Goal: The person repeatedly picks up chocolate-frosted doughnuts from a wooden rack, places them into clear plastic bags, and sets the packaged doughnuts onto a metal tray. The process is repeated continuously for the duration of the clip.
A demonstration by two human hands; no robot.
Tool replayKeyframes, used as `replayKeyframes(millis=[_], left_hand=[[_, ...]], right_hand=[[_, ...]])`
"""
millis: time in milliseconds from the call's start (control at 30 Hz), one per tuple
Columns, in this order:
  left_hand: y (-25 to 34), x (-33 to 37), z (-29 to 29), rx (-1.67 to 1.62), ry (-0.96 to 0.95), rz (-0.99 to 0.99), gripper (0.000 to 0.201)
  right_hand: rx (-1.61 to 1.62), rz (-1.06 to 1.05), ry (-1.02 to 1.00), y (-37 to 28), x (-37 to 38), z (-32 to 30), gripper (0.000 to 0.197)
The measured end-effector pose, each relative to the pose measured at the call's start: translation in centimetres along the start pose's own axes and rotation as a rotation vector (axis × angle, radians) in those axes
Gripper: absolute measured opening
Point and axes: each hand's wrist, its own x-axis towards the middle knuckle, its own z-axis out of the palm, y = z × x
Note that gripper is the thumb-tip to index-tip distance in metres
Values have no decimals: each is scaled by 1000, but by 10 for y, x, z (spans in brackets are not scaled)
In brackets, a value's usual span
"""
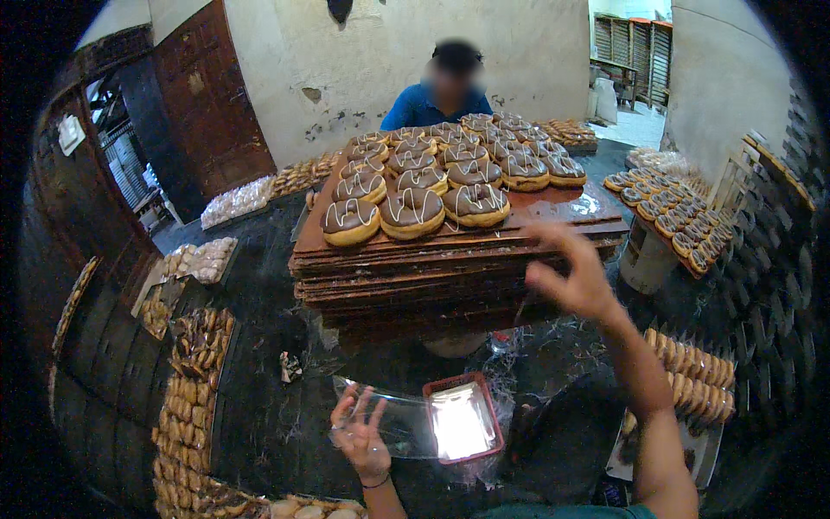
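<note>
My left hand (363,439) is low in the middle, its fingers curled at the edge of a clear plastic bag (402,428). The bag spreads to the right, reaching a red basket (495,424) with bright, shiny contents. My right hand (575,275) is raised before the front right corner of a tall stack of brown boards (406,281), thumb and fingers apart, with nothing visible in it. Rows of chocolate-glazed donuts (412,212) with white zigzag icing cover most of the top board. Another piece of clear plastic (575,208) lies on that board, right of the donuts.
Opposite me, a person in a blue shirt (406,108) is behind the stack. More donuts fill a board (679,227) at the right. Filled buns (696,376) stand on a tray at my right. Trays of buns (186,411) line the floor at left. Wrapped goods (238,203) lie by the wall.
</note>
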Motion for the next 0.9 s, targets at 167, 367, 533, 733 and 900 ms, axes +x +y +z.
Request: replayKeyframes(millis=[167,367,533,733,900], left_hand=[[-23,-9,13,-206,-85,-189,57],[-27,-10,8,-387,2,-338,51],[-42,-1,23,-684,102,-438,44],[-77,5,41,-1278,430,-923,51],[-72,1,68,-1558,150,-815,50]], right_hand=[[-318,278,-187,73,73,-13,106],[-370,252,-210,84,87,19,105],[-681,3,68,40,76,16,105],[-106,32,257,-1,0,23,106],[1090,508,-19,-34,-84,44,116]])
